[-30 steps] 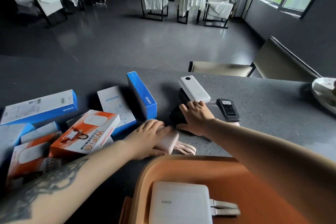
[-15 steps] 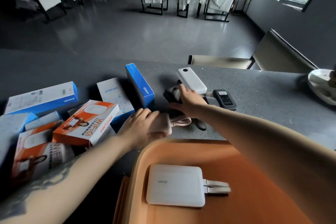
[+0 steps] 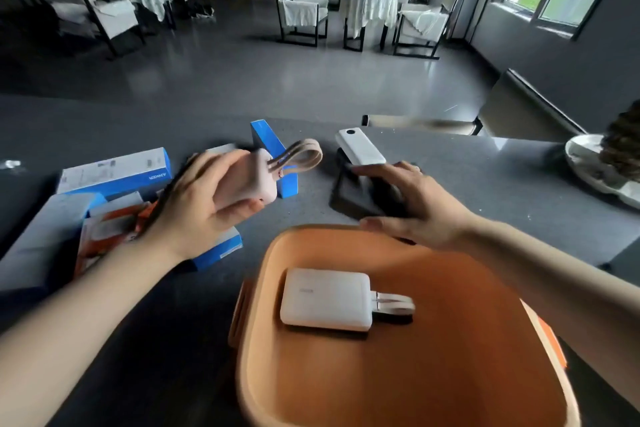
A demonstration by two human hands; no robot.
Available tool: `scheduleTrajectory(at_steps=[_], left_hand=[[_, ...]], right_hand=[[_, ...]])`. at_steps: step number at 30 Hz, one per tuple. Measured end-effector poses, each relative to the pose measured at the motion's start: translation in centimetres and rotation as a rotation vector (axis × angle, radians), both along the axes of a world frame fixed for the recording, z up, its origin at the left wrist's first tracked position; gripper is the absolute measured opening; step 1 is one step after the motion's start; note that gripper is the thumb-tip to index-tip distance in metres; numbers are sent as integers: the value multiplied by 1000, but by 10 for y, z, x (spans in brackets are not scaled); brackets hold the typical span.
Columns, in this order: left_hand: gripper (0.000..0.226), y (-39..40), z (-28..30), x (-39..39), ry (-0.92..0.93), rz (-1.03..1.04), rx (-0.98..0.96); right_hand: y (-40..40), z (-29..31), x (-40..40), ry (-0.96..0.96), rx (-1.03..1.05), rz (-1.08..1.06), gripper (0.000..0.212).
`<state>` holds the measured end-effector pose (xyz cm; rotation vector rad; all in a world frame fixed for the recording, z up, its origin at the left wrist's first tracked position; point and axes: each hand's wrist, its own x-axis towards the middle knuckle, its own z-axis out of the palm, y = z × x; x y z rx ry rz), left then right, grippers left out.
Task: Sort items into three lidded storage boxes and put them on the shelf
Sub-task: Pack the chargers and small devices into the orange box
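Observation:
An open orange storage box (image 3: 346,402) sits in front of me with a white power bank (image 3: 325,298) and its short cable lying inside. My left hand (image 3: 197,204) holds a pink power bank (image 3: 252,177) with a looped strap, lifted above the table to the left of the box. My right hand (image 3: 412,204) grips a black power bank (image 3: 356,191) just beyond the box's far rim. A long white power bank (image 3: 360,147) leans on the black one's far end.
Blue-and-white boxes (image 3: 117,173) and orange-and-white boxes (image 3: 110,229) are piled at the left on the grey table (image 3: 485,184). An upright blue box (image 3: 277,156) stands behind the pink power bank. A white dish (image 3: 588,166) sits at the far right. Chairs stand beyond the table.
My left hand has lifted the pink power bank off the table. My right hand has pulled the black power bank toward the orange box. The view has shifted down.

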<state>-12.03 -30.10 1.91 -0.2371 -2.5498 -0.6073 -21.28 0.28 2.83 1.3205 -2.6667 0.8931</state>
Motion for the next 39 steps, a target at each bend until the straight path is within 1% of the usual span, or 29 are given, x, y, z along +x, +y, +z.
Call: scheduleTrajectory(at_steps=[2, 4, 8, 12, 15, 16, 17, 18, 19, 21, 22, 23, 24, 25, 27, 29, 31, 32, 33, 35, 36, 37, 39], left_hand=[[77, 3, 4, 13, 19, 29, 43], [74, 9, 5, 23, -9, 34, 57], [86, 27, 6, 39, -64, -10, 34], [86, 42, 1, 49, -91, -42, 42], [87, 54, -3, 54, -120, -51, 28], [88, 58, -4, 55, -138, -61, 9], [90, 61, -4, 56, -154, -72, -14], [91, 64, -5, 56, -166, -81, -39], [92, 67, -5, 57, -176, -86, -63], [92, 73, -5, 58, -183, -82, -102], [92, 78, -6, 58, -181, -78, -135], [91, 83, -5, 59, -180, -75, -173], [91, 88, -5, 59, -179, -73, -204], [90, 94, -5, 60, -168, -69, -226], [89, 106, -3, 63, -113, -57, -266], [90, 116, 0, 64, -67, -57, -284], [92, 121, 1, 66, -41, -63, -286], [93, 122, 2, 66, -32, -72, -288], [94, 121, 2, 66, -29, -87, -291], [95, 116, 0, 64, -43, -127, -287], [97, 113, -2, 64, -72, -142, -256], [98, 110, -4, 64, -120, -152, -186], [99, 107, -9, 65, -219, -173, -16]], right_hand=[[-1, -10, 23, 115, 57, 146, 74], [-10, -21, 37, 225, 158, 245, 75], [-30, -44, 51, 301, 382, 241, 77], [-36, -59, 58, 177, 374, 180, 76], [-40, -56, 62, 116, 374, 157, 76], [-39, -51, 64, 77, 347, 174, 71], [-35, -44, 65, 17, 270, 207, 64], [-28, -38, 65, -88, 149, 232, 56], [-19, -32, 67, -264, 4, 233, 51], [0, -19, 75, -731, -310, 207, 52], [5, -15, 80, -928, -456, 190, 54], [6, -14, 85, -1060, -559, 142, 57], [5, -14, 89, -1124, -613, 66, 62], [3, -14, 92, -1151, -638, -20, 67], [-2, -13, 98, -1140, -678, -157, 65], [-3, -17, 103, -1119, -753, -254, 63], [1, -21, 107, -1107, -829, -324, 69], [3, -22, 108, -1104, -850, -341, 65], [6, -23, 108, -1104, -860, -339, 55], [14, -22, 107, -1105, -870, -318, 27], [18, -23, 106, -1117, -867, -314, 20], [22, -23, 106, -1138, -854, -313, 23], [29, -22, 107, -1134, -785, -341, 48]])
